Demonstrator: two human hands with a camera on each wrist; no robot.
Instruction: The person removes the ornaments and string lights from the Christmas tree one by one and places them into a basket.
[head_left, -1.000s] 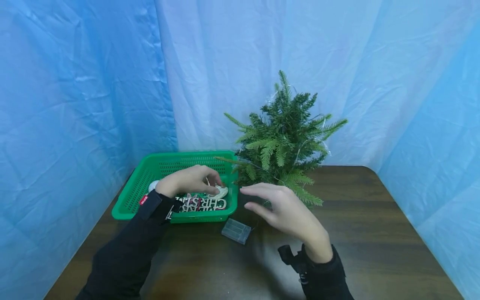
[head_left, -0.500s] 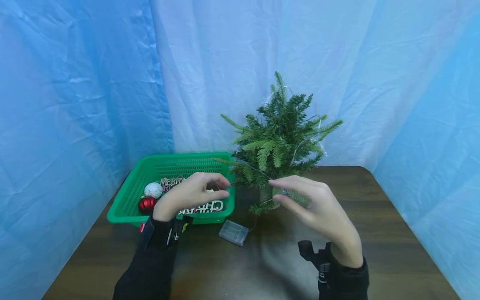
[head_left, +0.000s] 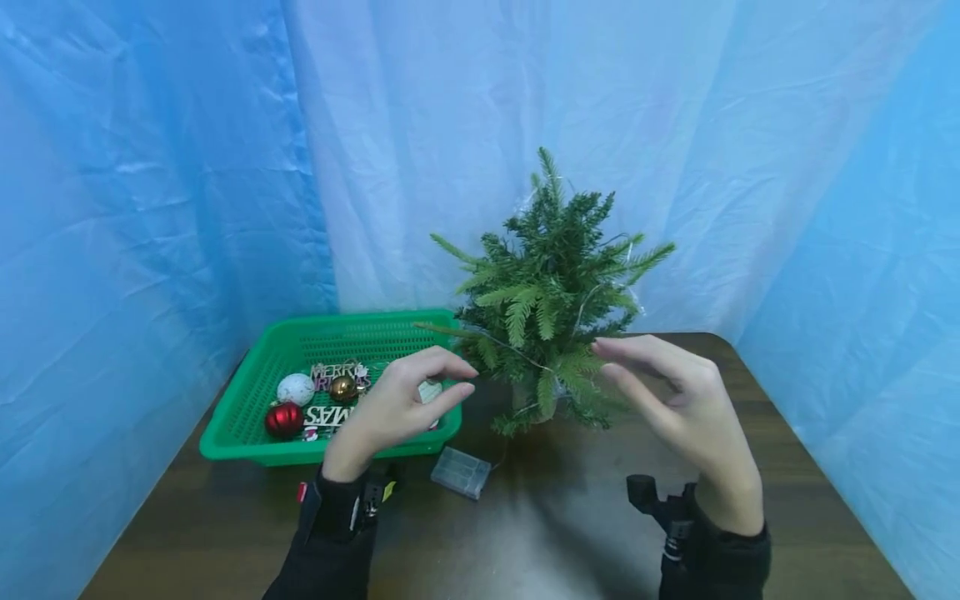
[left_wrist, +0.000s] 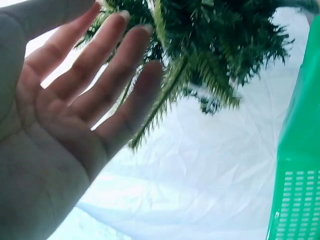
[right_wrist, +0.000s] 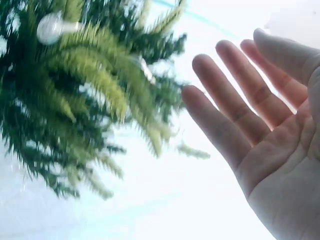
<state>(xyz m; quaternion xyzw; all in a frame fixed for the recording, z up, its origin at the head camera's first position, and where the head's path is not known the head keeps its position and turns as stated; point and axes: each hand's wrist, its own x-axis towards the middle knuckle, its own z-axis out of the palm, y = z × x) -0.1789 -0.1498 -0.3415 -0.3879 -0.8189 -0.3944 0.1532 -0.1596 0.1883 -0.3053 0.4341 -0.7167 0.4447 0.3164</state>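
A small artificial Christmas tree (head_left: 551, 292) stands on the table, with a thin clear wire of string lights (head_left: 517, 350) draped over its branches. In the right wrist view a clear bulb (right_wrist: 50, 28) shows among the needles. My left hand (head_left: 401, 400) hovers over the near right part of the green basket (head_left: 262, 450), fingers relaxed and holding nothing. To the right of the tree, my right hand (head_left: 678, 400) hangs in the air, also holding nothing. Both wrist views show the palms with loosely extended fingers. A clear battery box (head_left: 461, 472) lies in front of the tree.
Inside the basket are a white ball (head_left: 296, 389), a red ball (head_left: 284, 420), a brown ball (head_left: 343, 388) and lettered ornaments (head_left: 330, 416). The basket stands left of the tree on the dark wooden table (head_left: 570, 533). Blue cloth (head_left: 450, 167) hangs behind and at the sides.
My left hand has drawn back from a white ornament in the basket. My right hand has moved right, away from the tree's front. The view has shifted slightly, uncovering the balls in the basket.
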